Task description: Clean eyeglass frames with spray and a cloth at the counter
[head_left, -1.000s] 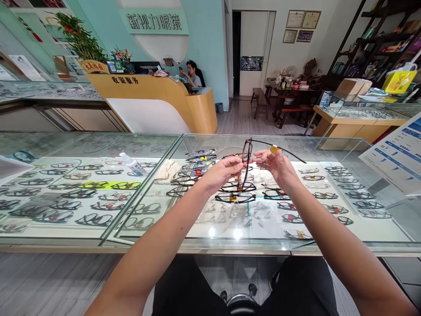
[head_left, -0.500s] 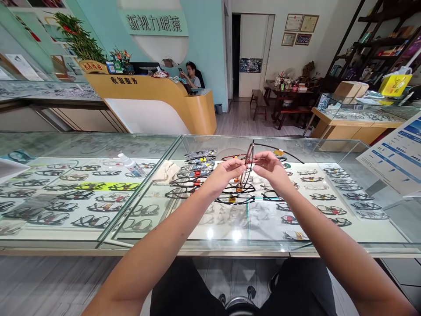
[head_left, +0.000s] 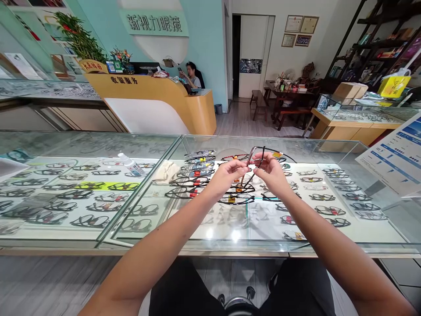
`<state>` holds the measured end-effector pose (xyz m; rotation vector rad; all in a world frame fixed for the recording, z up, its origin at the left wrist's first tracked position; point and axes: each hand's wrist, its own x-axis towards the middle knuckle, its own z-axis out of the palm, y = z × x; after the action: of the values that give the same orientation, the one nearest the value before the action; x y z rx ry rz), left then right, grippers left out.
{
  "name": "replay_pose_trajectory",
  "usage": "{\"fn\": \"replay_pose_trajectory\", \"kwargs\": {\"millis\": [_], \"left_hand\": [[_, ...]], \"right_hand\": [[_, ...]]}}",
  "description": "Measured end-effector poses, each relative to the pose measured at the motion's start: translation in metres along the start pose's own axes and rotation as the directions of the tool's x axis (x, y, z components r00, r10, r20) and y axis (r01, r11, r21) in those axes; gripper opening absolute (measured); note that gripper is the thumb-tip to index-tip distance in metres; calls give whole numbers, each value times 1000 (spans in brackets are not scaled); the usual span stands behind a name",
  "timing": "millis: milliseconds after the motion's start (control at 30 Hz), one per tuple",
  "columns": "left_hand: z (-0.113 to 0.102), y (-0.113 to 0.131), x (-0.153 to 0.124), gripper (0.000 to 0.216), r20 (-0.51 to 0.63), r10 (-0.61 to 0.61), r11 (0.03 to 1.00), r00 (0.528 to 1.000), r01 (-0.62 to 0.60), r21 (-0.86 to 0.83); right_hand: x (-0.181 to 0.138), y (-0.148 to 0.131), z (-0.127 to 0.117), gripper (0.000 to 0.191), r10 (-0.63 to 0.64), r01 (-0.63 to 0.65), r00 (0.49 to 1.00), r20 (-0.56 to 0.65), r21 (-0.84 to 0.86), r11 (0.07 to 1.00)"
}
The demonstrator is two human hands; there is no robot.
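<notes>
Above the glass counter (head_left: pixel 197 245), I hold a pair of eyeglasses (head_left: pixel 249 159) between both hands, its front turned nearly edge-on. My left hand (head_left: pixel 228 175) pinches the lens front. My right hand (head_left: pixel 272 170) has its fingers closed round the temple side. One dark temple (head_left: pixel 262 159) crosses in front of the right fingers, and the other stretches behind that hand to the right. Below my hands, several dark-framed glasses (head_left: pixel 235 199) with orange tags lie on the counter, and more tagged glasses (head_left: pixel 190 192) form a row to the left.
A white cloth (head_left: pixel 166 172) and a white bottle (head_left: pixel 130 166) are to the left. Several rows of glasses (head_left: pixel 324 197) show through the glass on the right. A printed sheet (head_left: pixel 396 153) stands at the right edge. A person (head_left: pixel 192 77) sits behind the far desk (head_left: pixel 200 112).
The eyeglasses have turned in my hands: a temple now crosses before my right fingers, and the far temple reaches less far right. Both hands stay in nearly the same place.
</notes>
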<state>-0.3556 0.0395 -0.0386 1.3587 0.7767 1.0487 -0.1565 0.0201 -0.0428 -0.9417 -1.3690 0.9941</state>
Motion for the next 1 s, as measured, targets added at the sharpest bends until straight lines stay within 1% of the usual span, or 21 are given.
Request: {"fn": "replay_pose_trajectory", "kwargs": {"millis": [67,200,267,433,500,567,667,767,867,1000], "left_hand": [[0,-1,0,48,8,-9,1000,1000,9,-7],[0,0,-1,47,42,-5,999,999,6,-35],[2,0,-2,46,55,-1,999,998,4,-50],[3,-2,-2,44,67,-8,993,998,16,-113],[2,-2,-2,44,54,-11,991,999,17,-130],[1,-2,-2,44,38,-13,990,999,19,-140],[1,0,-2,47,16,-37,986,999,39,-159],[2,3,-3,47,-1,-42,973,999,41,-227],[2,6,-2,49,-23,-18,954,1000,10,-299],[-2,9,1,49,-80,15,937,997,-42,-346]], "right_hand": [[1,-1,-1,41,16,-16,1000,7,26,1000],[5,-6,-4,49,76,-76,997,7,110,991],[7,-6,-7,52,104,-102,995,-5,145,984],[10,-5,-10,59,129,-114,990,-50,242,964],[9,-6,-10,55,157,-133,986,-63,289,948],[8,-8,-9,46,178,-149,982,-59,331,932],[7,-13,-8,34,182,-157,983,-39,349,924],[7,-15,-9,32,168,-150,986,-23,338,929],[9,-13,-10,30,158,-146,987,-6,348,926],[10,-9,-11,28,175,-157,984,-14,373,915]]}}
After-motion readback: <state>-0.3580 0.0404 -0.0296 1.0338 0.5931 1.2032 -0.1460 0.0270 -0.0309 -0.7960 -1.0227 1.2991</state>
